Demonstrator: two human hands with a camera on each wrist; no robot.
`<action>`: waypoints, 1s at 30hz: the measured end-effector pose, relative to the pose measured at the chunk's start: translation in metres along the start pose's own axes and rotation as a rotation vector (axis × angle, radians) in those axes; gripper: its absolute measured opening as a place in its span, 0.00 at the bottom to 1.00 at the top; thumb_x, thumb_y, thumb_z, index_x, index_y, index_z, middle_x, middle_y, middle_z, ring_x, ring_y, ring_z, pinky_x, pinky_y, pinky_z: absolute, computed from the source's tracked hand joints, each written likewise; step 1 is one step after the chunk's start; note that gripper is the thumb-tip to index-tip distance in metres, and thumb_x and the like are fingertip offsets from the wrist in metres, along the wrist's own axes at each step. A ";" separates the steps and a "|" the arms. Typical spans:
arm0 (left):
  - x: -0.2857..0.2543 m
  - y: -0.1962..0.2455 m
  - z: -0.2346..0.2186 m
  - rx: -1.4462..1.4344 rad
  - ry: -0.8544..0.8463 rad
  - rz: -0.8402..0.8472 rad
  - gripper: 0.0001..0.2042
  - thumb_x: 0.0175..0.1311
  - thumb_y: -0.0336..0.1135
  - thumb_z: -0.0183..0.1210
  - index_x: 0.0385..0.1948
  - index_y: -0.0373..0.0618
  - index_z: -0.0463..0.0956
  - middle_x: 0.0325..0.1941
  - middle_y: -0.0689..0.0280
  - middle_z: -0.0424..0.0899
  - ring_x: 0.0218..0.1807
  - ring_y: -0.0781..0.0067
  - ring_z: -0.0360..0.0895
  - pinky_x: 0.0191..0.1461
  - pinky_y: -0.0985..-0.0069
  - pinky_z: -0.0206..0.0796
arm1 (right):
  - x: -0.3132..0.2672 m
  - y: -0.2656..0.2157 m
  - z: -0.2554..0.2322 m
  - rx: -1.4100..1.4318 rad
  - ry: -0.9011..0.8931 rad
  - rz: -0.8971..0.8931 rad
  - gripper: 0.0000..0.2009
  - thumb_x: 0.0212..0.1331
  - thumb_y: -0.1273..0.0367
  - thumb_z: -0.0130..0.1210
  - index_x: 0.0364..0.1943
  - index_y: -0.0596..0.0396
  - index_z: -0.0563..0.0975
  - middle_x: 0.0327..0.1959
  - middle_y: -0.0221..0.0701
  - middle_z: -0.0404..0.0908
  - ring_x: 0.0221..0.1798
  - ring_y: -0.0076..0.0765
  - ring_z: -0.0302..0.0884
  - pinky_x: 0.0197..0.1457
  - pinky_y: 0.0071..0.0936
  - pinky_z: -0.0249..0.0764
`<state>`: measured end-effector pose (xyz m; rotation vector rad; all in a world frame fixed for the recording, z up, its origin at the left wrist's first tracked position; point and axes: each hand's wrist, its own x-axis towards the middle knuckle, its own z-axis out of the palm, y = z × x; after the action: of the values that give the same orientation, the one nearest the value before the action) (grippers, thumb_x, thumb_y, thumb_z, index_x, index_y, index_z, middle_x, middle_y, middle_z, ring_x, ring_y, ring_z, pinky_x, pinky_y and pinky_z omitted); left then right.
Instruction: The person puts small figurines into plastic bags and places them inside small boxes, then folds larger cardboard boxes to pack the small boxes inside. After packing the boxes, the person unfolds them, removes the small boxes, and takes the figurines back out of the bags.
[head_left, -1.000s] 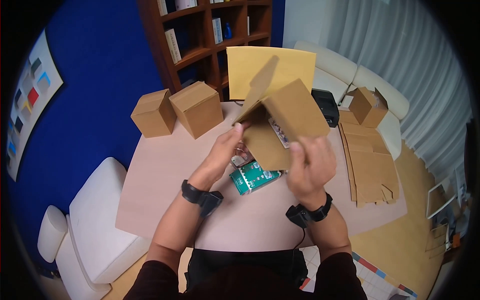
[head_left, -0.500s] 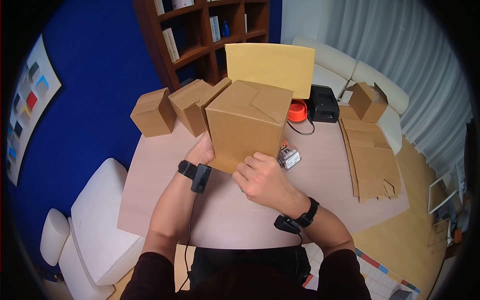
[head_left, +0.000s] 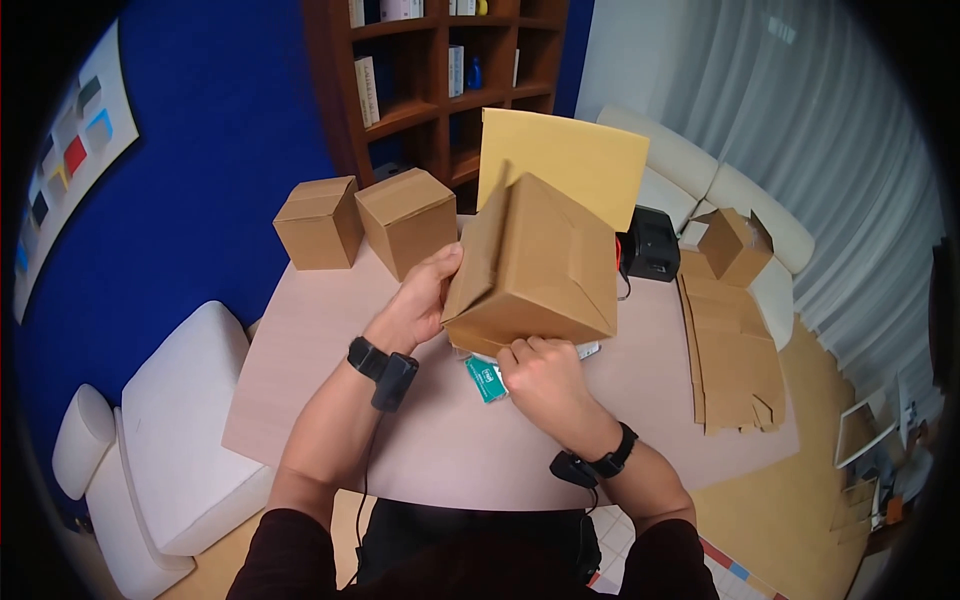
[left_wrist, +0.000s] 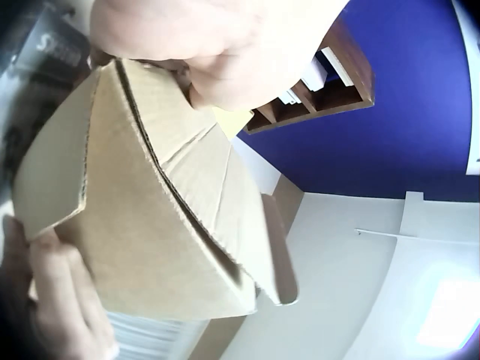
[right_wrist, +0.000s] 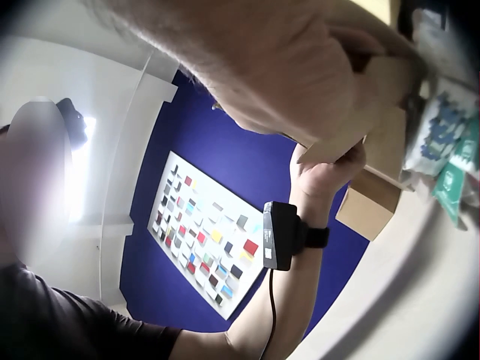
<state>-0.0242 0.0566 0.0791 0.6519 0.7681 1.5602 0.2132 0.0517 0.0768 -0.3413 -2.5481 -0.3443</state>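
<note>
A cardboard box is tilted above the table, its closed, seamed face toward the head camera. My left hand grips its left side, where a flap stands out. With curled fingers my right hand holds the near lower edge. In the left wrist view, the right hand's fingers lie at a folded-out flap, and the left hand is at the upper edge. A green packet lies on the table below the box, partly hidden by it and by the right hand.
Two closed cardboard boxes stand at the back left. Behind the held box are a yellow panel and a black device. Flattened cardboard lies along the right side, with an open box beyond it.
The box first showed its open inside with a printed item, then turned its closed face up. Since then it has shifted right and tilted, and the green packet shows again beneath it.
</note>
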 end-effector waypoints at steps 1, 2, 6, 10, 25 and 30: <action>-0.005 0.004 0.007 -0.001 -0.003 0.002 0.14 0.87 0.39 0.47 0.60 0.43 0.77 0.54 0.65 0.86 0.58 0.73 0.84 0.62 0.71 0.78 | -0.002 -0.002 -0.006 0.025 0.002 -0.001 0.04 0.46 0.73 0.63 0.25 0.57 0.81 0.23 0.32 0.79 0.29 0.36 0.82 0.36 0.33 0.78; -0.014 0.011 0.019 0.056 0.018 0.036 0.14 0.86 0.38 0.47 0.61 0.43 0.76 0.56 0.66 0.86 0.57 0.73 0.84 0.62 0.71 0.78 | -0.003 -0.007 -0.024 0.021 0.004 0.001 0.04 0.46 0.73 0.63 0.25 0.57 0.81 0.23 0.32 0.79 0.29 0.36 0.82 0.36 0.33 0.78; -0.026 0.022 0.039 0.222 0.007 0.173 0.17 0.86 0.39 0.48 0.66 0.42 0.76 0.58 0.67 0.87 0.57 0.77 0.84 0.63 0.74 0.77 | -0.016 -0.020 -0.109 0.092 0.530 -0.098 0.18 0.50 0.79 0.65 0.49 0.63 0.86 0.39 0.35 0.84 0.37 0.35 0.83 0.42 0.32 0.78; -0.037 0.024 0.055 0.365 -0.045 0.244 0.21 0.86 0.40 0.48 0.71 0.40 0.74 0.60 0.66 0.87 0.58 0.79 0.84 0.63 0.77 0.75 | -0.001 0.018 -0.135 -0.046 0.548 0.153 0.18 0.56 0.79 0.63 0.53 0.64 0.83 0.45 0.38 0.84 0.46 0.49 0.83 0.53 0.40 0.78; -0.064 0.027 0.071 0.441 -0.075 0.547 0.22 0.85 0.39 0.52 0.71 0.34 0.72 0.61 0.63 0.86 0.59 0.79 0.83 0.64 0.78 0.73 | -0.033 0.059 -0.130 0.496 -0.306 0.605 0.19 0.78 0.60 0.52 0.63 0.56 0.78 0.49 0.49 0.84 0.51 0.57 0.82 0.56 0.43 0.76; -0.068 0.007 0.079 0.503 -0.014 0.660 0.22 0.86 0.40 0.51 0.72 0.35 0.70 0.63 0.61 0.85 0.61 0.76 0.82 0.65 0.77 0.73 | -0.041 0.062 -0.080 0.405 0.153 0.485 0.26 0.79 0.50 0.50 0.65 0.57 0.75 0.58 0.47 0.85 0.55 0.62 0.83 0.61 0.46 0.78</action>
<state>0.0412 -0.0023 0.1345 1.3888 1.0083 1.9578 0.3048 0.0781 0.1309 -0.7190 -2.2215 0.3115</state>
